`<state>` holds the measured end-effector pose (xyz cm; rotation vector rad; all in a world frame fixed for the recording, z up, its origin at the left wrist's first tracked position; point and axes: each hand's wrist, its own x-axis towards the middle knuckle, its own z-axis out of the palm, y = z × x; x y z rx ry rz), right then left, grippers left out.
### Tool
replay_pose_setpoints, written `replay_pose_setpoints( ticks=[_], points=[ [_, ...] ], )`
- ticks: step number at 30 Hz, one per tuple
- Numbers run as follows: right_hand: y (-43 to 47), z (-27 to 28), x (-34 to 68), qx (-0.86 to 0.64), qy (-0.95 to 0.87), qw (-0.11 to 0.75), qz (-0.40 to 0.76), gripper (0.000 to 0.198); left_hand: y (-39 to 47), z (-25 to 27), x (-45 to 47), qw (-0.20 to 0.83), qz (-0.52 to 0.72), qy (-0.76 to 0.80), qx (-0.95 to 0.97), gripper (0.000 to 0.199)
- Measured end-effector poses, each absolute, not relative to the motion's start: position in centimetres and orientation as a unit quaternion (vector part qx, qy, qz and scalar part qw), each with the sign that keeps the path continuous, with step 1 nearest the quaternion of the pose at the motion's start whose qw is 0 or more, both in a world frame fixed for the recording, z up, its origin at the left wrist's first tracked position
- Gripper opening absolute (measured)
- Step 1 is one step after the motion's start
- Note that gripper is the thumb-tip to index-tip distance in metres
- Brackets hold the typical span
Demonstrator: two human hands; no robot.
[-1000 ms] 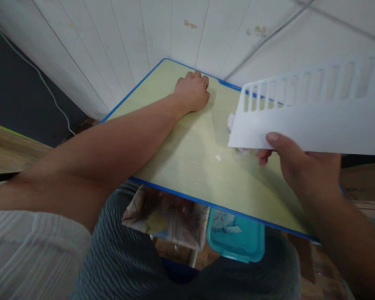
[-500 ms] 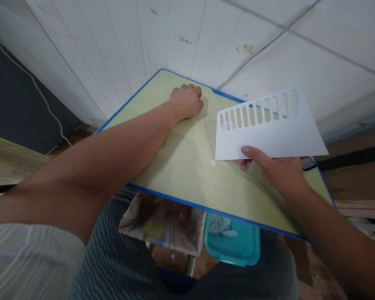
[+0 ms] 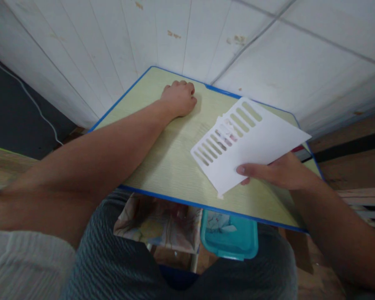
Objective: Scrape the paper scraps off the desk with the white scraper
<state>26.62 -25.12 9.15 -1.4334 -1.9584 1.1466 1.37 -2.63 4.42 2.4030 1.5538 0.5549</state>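
My right hand (image 3: 268,171) grips a white card (image 3: 253,146) by its near edge, thumb on top and the other fingers underneath. A row of rounded slots is cut along the card's far side, and patterned patches show through a few of them. The card is tilted above the pale table (image 3: 162,162). My left hand (image 3: 179,98) rests on the table towards the back, its fingers curled into a loose fist. Nothing shows in it, and its palm faces down out of sight.
The table has a blue rim and stands against a white panelled wall (image 3: 162,37) with a cable on it. Below the near edge are a turquoise container (image 3: 231,241) and a patterned fabric holder (image 3: 159,227). A small red and grey thing (image 3: 301,152) is partly hidden at the right.
My right hand has swung the card's left end down towards me, so its row of slots now slants across the table. My left hand stays in its place on the table.
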Motion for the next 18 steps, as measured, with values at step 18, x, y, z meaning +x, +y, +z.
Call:
replay_pose_setpoints(
  ticks=[18],
  points=[
    [-25.06,9.56,26.69,-0.502,-0.684,0.245,0.469,0.026,-2.08,4.08,1.19,0.135,0.204,0.529,0.813,0.065]
  ],
)
